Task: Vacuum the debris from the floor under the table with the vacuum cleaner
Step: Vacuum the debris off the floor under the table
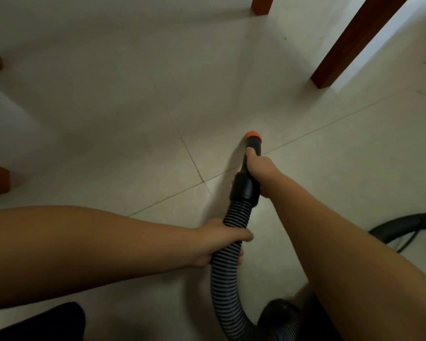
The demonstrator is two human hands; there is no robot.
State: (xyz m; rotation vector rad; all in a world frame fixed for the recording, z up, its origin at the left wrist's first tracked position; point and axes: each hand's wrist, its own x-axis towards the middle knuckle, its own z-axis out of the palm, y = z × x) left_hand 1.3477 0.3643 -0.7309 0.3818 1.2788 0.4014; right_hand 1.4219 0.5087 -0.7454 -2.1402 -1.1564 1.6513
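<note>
**Both hands on the vacuum hose, nozzle low over the tiled floor**

While the person is leaning over the pale tiled floor (108, 107), both bare arms are reaching forward into view. The right hand (258, 166) is wrapping its fingers (250, 151) around the black handle tube (252, 146) of the vacuum cleaner, clenched firmly on it just behind the orange nozzle tip (254, 135). That tip is pointing away from the person and sitting at or just above the floor, close to a grout line; whether it is touching the tile cannot be told. The left hand (217, 242) is gripping the ribbed black-and-grey hose (225, 267) lower down, with its thumb lying over the top and the other fingers curled beneath, just below the smooth black collar (245, 188) where the hose is joining the handle tube. From there the hose is curving down and to the right, toward the bottom edge of the view.

Brown wooden table legs are standing around the open patch of floor: one (349, 43) at the upper right, slanting in the wide lens, and another (262, 4) at the top edge. More dark wood is showing at the left edge. A few tiny dark specks (285, 38) are lying on the tile near the upper-right leg, well apart from the nozzle tip. Another black section of the vacuum cleaner (403, 227) is arching along the floor at the right edge.
</note>
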